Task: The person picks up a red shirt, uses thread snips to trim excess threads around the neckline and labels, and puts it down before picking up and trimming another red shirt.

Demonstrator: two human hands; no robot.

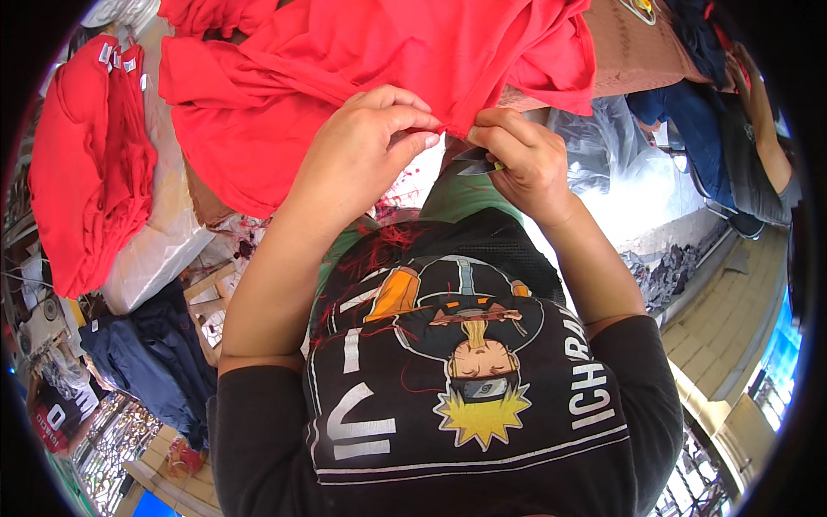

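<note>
A large piece of red fabric (388, 52), apparently a garment, lies spread over the work surface in front of me. Its near edge gathers to a small point between my two hands. My left hand (370, 138) pinches that edge between thumb and fingers. On the other side, my right hand (521, 164) is closed, with its thumb and index finger against the same red edge. Small thread snips (474, 162) are tucked in my right hand, their dark pointed blades sticking out toward the left below the cloth. The handle is mostly hidden by my fingers.
Folded red garments (90, 172) are stacked at the left on a plastic-wrapped bundle (159, 250). Dark blue clothing (155, 353) hangs below. Clear plastic bags (603, 146) lie at the right, near another person (749, 146). Loose red threads (379, 250) cling to my shirt.
</note>
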